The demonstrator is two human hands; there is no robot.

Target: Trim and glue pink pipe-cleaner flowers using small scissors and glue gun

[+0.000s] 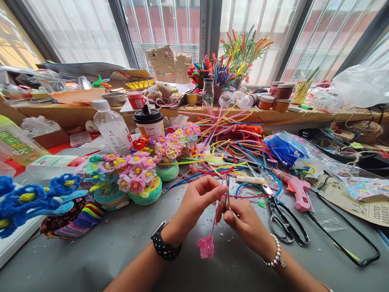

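Between the fingertips of my left hand [197, 202] is pinched a thin pink pipe cleaner, its stem running down to a fuzzy pink flower [206, 246] that hangs above the grey table. My right hand [247, 223] is closed around small metal scissors [227, 198], with fingers at the handle loops and the blades pointing up beside the left fingertips. Whether the blades touch the stem I cannot tell. Just left of my hands, pink pipe cleaner flowers [138, 172] stand in a round turquoise base [147, 194].
Large black-handled scissors [284, 221] and a pink glue gun [299, 190] with its cord lie at right. Loose pipe cleaners [234, 140] pile up behind my hands. Blue flowers [27, 198], a plastic bottle [111, 127] and a lidded cup [148, 121] stand left. Paint jars [266, 102] line the back ledge.
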